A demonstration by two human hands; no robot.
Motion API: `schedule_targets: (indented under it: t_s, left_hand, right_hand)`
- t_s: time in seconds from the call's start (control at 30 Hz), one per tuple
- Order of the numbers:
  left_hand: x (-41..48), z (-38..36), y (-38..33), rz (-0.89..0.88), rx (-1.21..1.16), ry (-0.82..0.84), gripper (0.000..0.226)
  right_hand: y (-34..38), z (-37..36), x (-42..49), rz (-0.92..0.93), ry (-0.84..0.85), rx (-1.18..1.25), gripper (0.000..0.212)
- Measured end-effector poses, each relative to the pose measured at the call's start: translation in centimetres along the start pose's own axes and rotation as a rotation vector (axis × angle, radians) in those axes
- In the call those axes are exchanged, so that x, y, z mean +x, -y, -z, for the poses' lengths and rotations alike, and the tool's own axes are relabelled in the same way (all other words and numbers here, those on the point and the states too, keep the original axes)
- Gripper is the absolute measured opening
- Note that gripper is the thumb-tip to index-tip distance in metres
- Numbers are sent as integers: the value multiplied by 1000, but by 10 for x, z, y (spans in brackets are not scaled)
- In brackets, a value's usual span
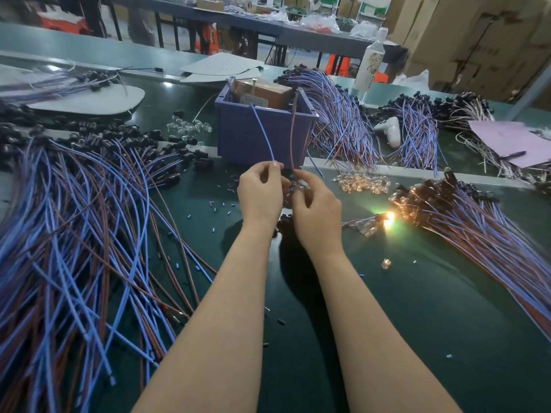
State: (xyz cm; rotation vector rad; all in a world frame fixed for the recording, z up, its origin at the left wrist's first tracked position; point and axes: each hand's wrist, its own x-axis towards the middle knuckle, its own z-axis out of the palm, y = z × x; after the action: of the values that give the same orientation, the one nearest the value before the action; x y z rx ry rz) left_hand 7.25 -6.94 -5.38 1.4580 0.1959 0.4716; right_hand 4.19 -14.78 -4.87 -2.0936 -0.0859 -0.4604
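Left grip (pixel 259 193) pinching blue wire (pixel 262 129), right grip (pixel 317 216) brown wire (pixel 292 135), bin (pixel 238 135) behind

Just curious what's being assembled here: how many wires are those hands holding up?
2. A blue wire is pinched by the left hand, a brown wire by the right hand; both rise to the purple box. Others may be hidden behind the hands.

Left hand (pixel 260 194) pinches blue wire (pixel 262 131); right hand (pixel 317 214) pinches brown wire (pixel 292 135).
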Motion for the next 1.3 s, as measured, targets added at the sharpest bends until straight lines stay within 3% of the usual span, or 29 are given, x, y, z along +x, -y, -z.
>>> schedule_targets:
  t_s: [0.43, 0.6, 0.73, 0.83, 0.97, 1.03, 1.1, 1.2, 1.3]
  left_hand:
    - [0, -1, -2, -30, 29, 24, 18]
    - [-1, -3, -5, -69, 117, 120, 24]
    - [-6, -7, -24, -207, 95, 135, 18]
    - [-12, -18, -51, -413, 79, 168, 18]
    - [-28, -44, -77, -547, 62, 169, 24]
    - [-32, -59, -74, -462, 150, 168, 31]
    - [-43, -80, -68, -257, 176, 339, 34]
    - [-73, -124, -64, 48, -107, 619, 28]
    - [-98, -173, -69, 138, -289, 676, 23]
  right_hand:
    - [-3, 0, 2, 3, -14, 28, 25]
    - [-1, 4, 1, 78, 16, 0, 29]
    - [5, 14, 5, 159, 37, -59, 24]
    - [7, 34, 18, 187, -104, -215, 23]
    - [13, 77, 30, 219, -369, -85, 20]
    - [13, 100, 31, 204, -528, 3, 20]
    - [8, 121, 30, 138, -672, 167, 17]
    - [-2, 150, 22, 2, -825, 454, 23]
    - [-21, 182, 12, -125, -1000, 662, 26]
